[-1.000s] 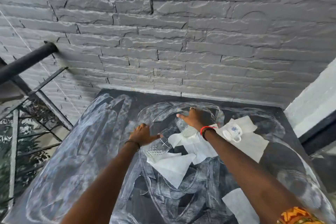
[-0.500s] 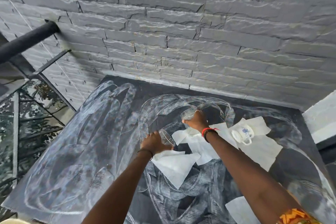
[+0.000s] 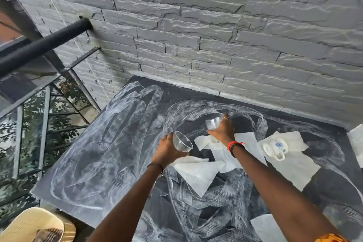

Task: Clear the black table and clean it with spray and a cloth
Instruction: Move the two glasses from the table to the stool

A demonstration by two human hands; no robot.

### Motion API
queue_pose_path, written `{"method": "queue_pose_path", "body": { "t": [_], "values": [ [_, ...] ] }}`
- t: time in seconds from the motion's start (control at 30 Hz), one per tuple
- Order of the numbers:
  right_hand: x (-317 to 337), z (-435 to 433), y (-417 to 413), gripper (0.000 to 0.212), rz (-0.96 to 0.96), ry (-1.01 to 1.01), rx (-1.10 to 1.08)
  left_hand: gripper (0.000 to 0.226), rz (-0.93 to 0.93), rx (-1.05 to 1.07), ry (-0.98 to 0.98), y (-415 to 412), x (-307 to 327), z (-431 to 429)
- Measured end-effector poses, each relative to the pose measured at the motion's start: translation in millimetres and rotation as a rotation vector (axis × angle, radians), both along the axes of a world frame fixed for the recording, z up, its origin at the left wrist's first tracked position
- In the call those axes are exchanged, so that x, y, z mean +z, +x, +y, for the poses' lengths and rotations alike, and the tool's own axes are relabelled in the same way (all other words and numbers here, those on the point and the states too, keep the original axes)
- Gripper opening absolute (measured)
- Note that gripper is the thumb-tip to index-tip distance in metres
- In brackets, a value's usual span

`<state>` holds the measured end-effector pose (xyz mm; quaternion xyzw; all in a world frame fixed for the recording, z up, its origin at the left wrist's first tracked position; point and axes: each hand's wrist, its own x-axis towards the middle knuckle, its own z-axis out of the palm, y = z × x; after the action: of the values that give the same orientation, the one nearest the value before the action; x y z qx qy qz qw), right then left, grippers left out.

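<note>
The black table [image 3: 102, 155] is smeared all over with white swirls. My left hand [image 3: 167, 150] grips a clear drinking glass [image 3: 182, 141], tilted on its side above the table. Further back, my right hand [image 3: 223, 130] holds a second clear glass [image 3: 213, 123] from above, just over the tabletop. Several white paper napkins [image 3: 198, 175] lie spread under and in front of both hands. A white teacup [image 3: 275, 147] with a blue flower lies on its side on a napkin to the right.
A grey stone-brick wall [image 3: 216, 35] runs along the table's far edge. A black metal railing [image 3: 39, 47] and glass panels stand to the left. A cream wicker basket [image 3: 33, 226] sits low at the bottom left corner, beside the table.
Both hands have taken glasses off the napkins and raised them. The left glass went from lying on the table to being held tilted in the hand. The camera has shifted left.
</note>
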<state>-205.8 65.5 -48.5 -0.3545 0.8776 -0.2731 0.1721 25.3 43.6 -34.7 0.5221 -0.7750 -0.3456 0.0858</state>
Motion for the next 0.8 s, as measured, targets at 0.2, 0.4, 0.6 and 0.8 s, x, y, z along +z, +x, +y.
{"method": "queue_pose_path", "body": {
  "t": [0.2,0.4,0.6,0.8],
  "values": [
    [17,3,33,0.090,-0.034,-0.196,-0.018,0.093,0.251,0.223,-0.055,50,11,8],
    [41,4,98,0.081,-0.099,-0.367,0.061,0.100,0.502,0.337,-0.092,118,28,38],
    [60,20,185,0.082,-0.309,-0.452,0.194,0.096,0.614,0.463,-0.120,190,24,77],
    [71,58,299,0.080,-0.506,-0.430,0.404,0.097,0.698,0.640,-0.107,278,4,158]
  ]
}}
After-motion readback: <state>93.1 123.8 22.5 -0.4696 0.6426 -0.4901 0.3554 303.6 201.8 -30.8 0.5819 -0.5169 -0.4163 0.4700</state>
